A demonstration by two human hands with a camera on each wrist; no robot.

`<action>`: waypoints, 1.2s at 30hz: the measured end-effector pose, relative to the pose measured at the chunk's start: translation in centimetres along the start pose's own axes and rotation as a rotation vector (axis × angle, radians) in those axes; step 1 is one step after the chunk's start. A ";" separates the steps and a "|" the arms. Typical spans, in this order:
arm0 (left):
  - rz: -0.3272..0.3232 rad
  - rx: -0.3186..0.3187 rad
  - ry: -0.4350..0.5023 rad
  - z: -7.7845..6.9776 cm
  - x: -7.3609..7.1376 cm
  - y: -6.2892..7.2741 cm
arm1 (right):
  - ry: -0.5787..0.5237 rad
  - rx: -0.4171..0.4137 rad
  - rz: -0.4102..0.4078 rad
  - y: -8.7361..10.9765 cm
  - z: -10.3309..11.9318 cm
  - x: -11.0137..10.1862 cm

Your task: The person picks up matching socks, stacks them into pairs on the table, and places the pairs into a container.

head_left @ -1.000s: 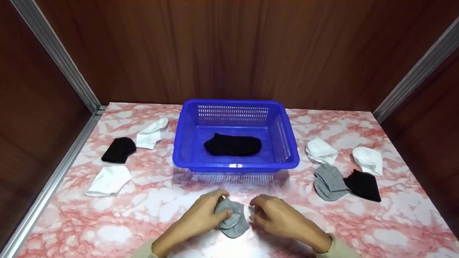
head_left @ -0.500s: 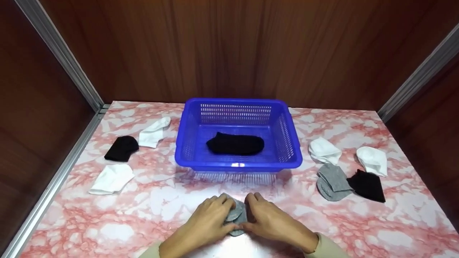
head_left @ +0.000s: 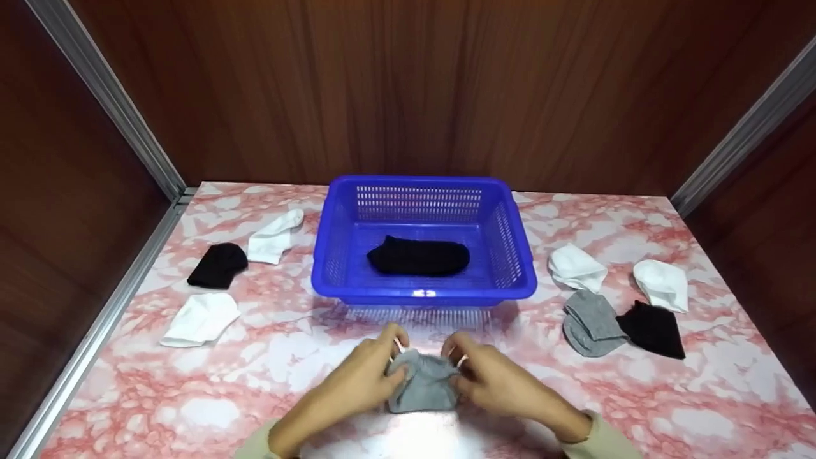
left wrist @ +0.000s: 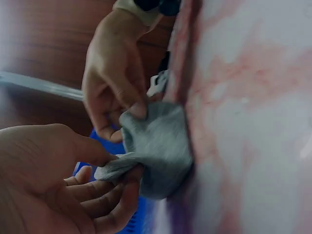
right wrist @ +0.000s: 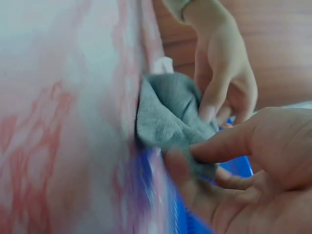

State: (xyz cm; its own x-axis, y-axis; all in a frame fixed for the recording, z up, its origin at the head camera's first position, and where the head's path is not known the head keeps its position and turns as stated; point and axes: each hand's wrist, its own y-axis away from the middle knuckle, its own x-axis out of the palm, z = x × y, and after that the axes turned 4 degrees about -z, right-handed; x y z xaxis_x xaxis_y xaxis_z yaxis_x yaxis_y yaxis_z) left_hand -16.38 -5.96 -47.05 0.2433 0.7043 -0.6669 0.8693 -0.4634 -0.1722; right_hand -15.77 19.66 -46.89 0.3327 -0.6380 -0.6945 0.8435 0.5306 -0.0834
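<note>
A gray sock, bunched and folded, is held between both hands near the front of the table. My left hand pinches its left side between thumb and fingers. On the other side, my right hand pinches the sock's right edge. The left wrist view shows the gray sock with fabric caught between the left thumb and fingers. From the right wrist, the sock appears gripped by both thumbs, and part of it is hidden behind the fingers.
Behind the hands stands a blue plastic basket with black socks inside. Two white socks and a black sock lie at left. At right are white socks, a folded gray sock and a black sock.
The hands came together over the gray sock, then moved apart with each pinching a side. The sock now looks wider, its folds rearranged. The basket and other socks stay put.
</note>
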 end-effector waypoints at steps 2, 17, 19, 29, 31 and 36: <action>-0.011 -0.003 0.030 -0.1 -0.9 0.1 | -0.041 -0.017 -0.022 0.5 -0.2 -0.6; 0.059 -0.059 0.030 1.7 -1.8 1.8 | -0.008 0.054 -0.020 2.7 -1.8 -2.2; 0.069 -0.071 0.018 1.9 -1.5 1.9 | 0.014 0.063 -0.010 2.5 -2.0 -2.2; 0.128 -0.106 -0.163 1.9 -0.8 2.6 | 0.277 0.008 -0.042 2.8 -2.2 -2.1; 0.080 -0.061 -0.224 1.5 -0.7 2.7 | 0.349 -0.030 -0.097 3.0 -1.9 -2.0; -0.013 0.139 -0.333 0.7 0.0 2.7 | 0.446 -0.192 -0.198 2.9 -1.7 -1.1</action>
State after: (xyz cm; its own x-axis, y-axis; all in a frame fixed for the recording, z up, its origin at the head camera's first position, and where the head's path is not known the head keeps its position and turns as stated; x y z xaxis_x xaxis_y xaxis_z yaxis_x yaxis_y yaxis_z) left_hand -14.36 -7.54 -48.01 0.0591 0.5076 -0.8596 0.7990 -0.5402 -0.2641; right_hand -14.36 22.81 -47.58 -0.0726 -0.4591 -0.8854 0.7659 0.5430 -0.3443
